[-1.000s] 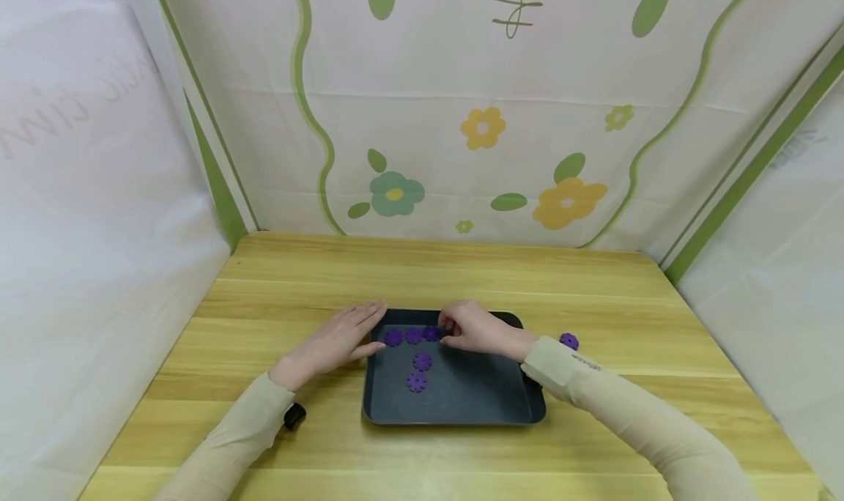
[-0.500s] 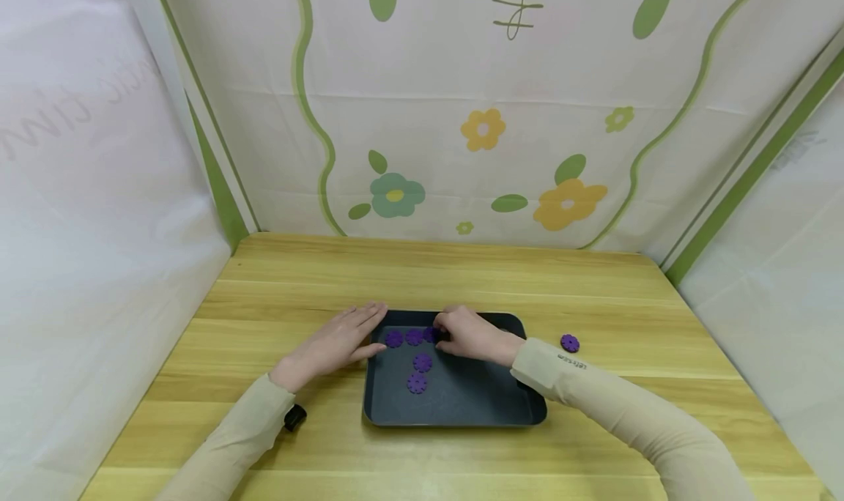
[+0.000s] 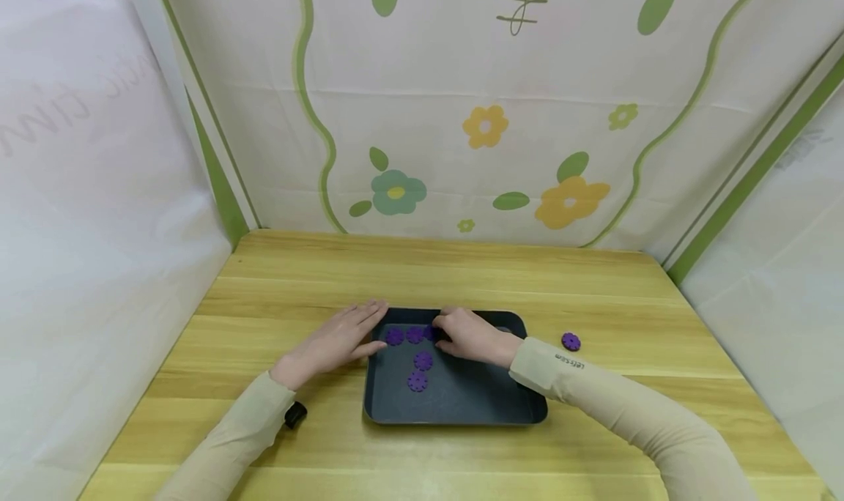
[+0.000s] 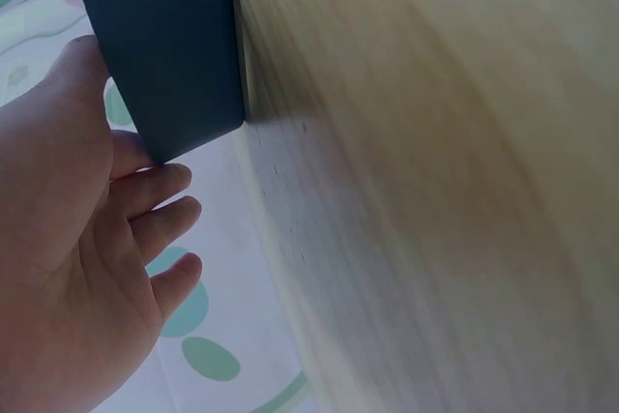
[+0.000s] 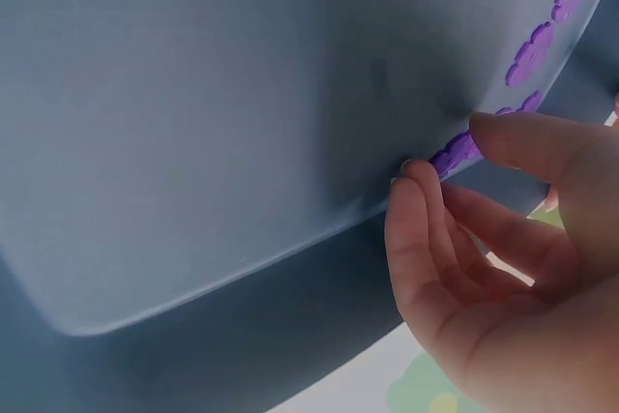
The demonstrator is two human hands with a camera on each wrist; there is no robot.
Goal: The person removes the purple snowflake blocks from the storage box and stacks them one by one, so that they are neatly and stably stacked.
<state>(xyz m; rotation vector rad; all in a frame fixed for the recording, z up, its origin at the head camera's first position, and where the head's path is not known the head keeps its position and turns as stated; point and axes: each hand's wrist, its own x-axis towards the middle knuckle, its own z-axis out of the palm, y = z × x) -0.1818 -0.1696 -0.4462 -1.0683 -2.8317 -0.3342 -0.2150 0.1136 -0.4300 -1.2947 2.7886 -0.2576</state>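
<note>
Right hand (image 3: pixel 469 336) edged left, pinching purple disc (image 5: pixel 455 152) at far row's (image 3: pixel 415 335) right end; disc now apparently in line. Left hand (image 3: pixel 336 338), thumb spread, touches tray's (image 3: pixel 475 397) left edge.

A small booth (image 3: pixel 250 120), walled by hanging sheets: the white back sheet (image 3: pixel 422 61) carries printed flowers (image 3: pixel 484 126), leaves (image 3: pixel 511 201) and wavy green lines (image 3: pixel 300 61), and pale side sheets (image 3: pixel 99 215) flank a wood-grain worktop (image 3: pixel 428 266); whether it stands in a home, office or lab cannot be told
</note>
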